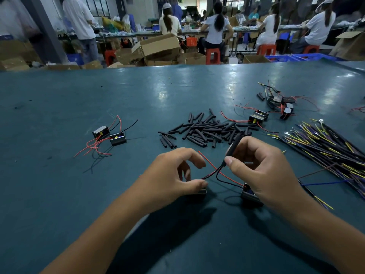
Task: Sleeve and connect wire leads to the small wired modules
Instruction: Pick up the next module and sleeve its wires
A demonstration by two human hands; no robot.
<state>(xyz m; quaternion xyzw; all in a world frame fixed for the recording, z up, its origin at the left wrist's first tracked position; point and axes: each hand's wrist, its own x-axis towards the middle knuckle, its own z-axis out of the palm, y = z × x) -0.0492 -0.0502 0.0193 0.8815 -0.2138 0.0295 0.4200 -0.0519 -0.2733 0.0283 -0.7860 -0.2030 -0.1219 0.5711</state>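
Observation:
My right hand (pixel 262 167) pinches a black sleeve (pixel 234 147) that sits over a black lead and stands tilted up above the green table (pixel 79 194). Under its palm lies a small black module (pixel 251 196) with red and black leads. My left hand (pixel 175 175) curls over a second small module (pixel 200 191), its thumb against the module's leads; whether it pinches them is unclear. A red lead (pixel 209 163) crosses between the hands.
A heap of black sleeves (pixel 203 129) lies just beyond the hands. A bundle of yellow and black leads (pixel 324 147) fans out on the right. Two modules (pixel 110 135) sit at the left, more modules (pixel 276 103) at the far right. People work at benches behind.

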